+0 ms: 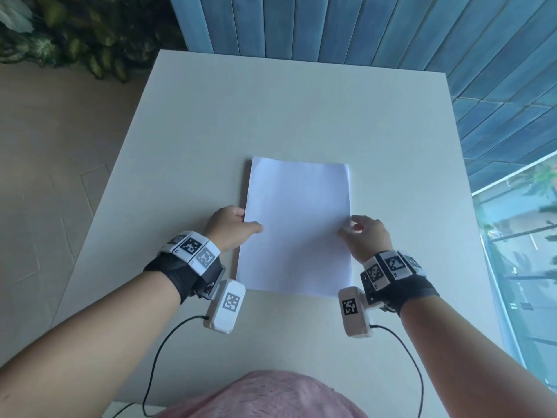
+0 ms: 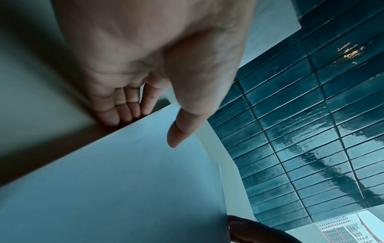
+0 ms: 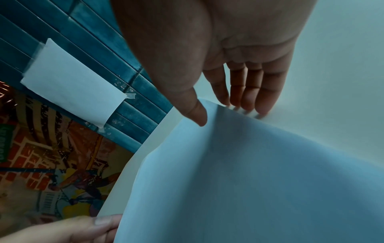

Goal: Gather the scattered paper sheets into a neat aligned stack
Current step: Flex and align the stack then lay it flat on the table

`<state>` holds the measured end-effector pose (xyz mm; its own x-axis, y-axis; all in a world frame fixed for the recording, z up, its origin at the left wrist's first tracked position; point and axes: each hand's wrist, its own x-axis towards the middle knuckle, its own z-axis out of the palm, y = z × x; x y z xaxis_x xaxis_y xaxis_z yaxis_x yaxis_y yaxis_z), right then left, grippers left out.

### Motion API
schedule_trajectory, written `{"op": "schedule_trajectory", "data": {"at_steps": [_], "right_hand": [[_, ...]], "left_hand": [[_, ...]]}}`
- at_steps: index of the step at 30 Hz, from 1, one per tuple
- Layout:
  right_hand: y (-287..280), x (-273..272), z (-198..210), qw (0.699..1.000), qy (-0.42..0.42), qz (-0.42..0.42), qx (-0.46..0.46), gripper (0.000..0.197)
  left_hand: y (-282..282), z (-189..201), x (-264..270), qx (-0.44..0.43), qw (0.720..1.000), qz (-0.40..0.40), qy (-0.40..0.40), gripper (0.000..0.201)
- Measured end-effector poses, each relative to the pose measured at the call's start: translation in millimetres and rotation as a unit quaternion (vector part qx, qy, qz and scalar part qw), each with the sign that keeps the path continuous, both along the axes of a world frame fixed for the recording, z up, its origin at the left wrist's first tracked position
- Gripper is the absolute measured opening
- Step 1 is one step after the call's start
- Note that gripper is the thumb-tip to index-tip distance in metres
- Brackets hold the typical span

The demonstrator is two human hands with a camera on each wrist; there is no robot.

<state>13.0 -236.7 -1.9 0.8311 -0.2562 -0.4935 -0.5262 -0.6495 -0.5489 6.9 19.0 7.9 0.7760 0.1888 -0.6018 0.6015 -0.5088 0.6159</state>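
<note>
A stack of white paper sheets (image 1: 297, 227) lies lengthwise in the middle of the pale table (image 1: 301, 116), its edges nearly lined up. My left hand (image 1: 250, 221) holds the stack's left edge, thumb on top. In the left wrist view the left hand (image 2: 149, 129) has its fingertips tucked under the edge of the paper stack (image 2: 104, 180), which is raised with a dark shadow below. My right hand (image 1: 349, 226) holds the right edge. In the right wrist view the right hand (image 3: 223, 115) has its thumb on the paper stack (image 3: 249, 180) and its fingertips at the lifted edge.
A blue tiled wall (image 1: 391, 31) runs behind and to the right of the table, with a window (image 1: 527, 236) lower right. Plants (image 1: 75, 34) stand at the back left over a tiled floor. A paper note (image 3: 70, 82) is taped to the wall. Black cables (image 1: 156, 357) hang near the front edge.
</note>
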Motion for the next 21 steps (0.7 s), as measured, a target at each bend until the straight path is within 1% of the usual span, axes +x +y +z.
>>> {"op": "schedule_trajectory", "data": {"at_steps": [2,3,5,7,9,12,13,16,17,18,19,21], "right_hand": [[1.9,-14.7,-0.5,1.0,-0.004,0.004,-0.003,0.051],[3.7,-20.0,-0.7,1.0,-0.008,0.006,-0.004,0.051],[7.7,-26.1,-0.6,1.0,-0.015,0.012,-0.004,0.052],[9.9,-27.0,0.9,1.0,-0.019,0.015,-0.004,0.05],[9.2,-28.4,2.7,1.0,-0.019,0.013,0.002,0.05],[3.7,-39.0,4.9,1.0,-0.016,0.013,0.017,0.06],[1.8,-46.3,5.6,1.0,-0.015,0.017,0.02,0.065],[-3.0,-74.6,2.5,0.999,-0.009,0.044,0.022,0.081],[-3.9,-84.3,1.6,0.998,-0.005,0.06,0.014,0.085],[-4.3,-93.0,0.0,0.997,-0.001,0.076,0.004,0.087],[-4.3,-99.8,-1.4,0.996,-0.002,0.088,-0.005,0.087],[-3.3,-107.8,-3.3,0.995,-0.011,0.095,-0.018,0.083]], "left_hand": [[-1.3,-1.4,-16.0,-0.005,1.0,0.001,-0.003,0.041],[-1.4,-2.3,-21.0,-0.003,1.0,0.004,-0.008,0.045],[-3.7,-1.8,-26.6,0.007,1.0,0.004,-0.013,0.045],[-6.1,1.4,-27.9,0.013,1.0,-0.009,-0.018,0.038],[-6.8,4.8,-29.1,0.016,0.999,-0.021,-0.021,0.039],[-3.9,4.3,-36.9,0.01,0.999,-0.023,-0.031,0.041],[-1.6,0.9,-43.0,0.011,0.999,-0.028,-0.036,0.046],[3.5,-7.7,-70.1,0.03,0.997,-0.06,-0.039,0.081],[4.8,-13.0,-79.8,0.039,0.996,-0.072,-0.045,0.089],[5.0,-17.0,-88.2,0.05,0.994,-0.081,-0.047,0.091],[4.4,-19.6,-95.4,0.06,0.993,-0.087,-0.054,0.089],[0.6,-19.4,-104.9,0.092,0.989,-0.085,-0.073,0.073]]}}
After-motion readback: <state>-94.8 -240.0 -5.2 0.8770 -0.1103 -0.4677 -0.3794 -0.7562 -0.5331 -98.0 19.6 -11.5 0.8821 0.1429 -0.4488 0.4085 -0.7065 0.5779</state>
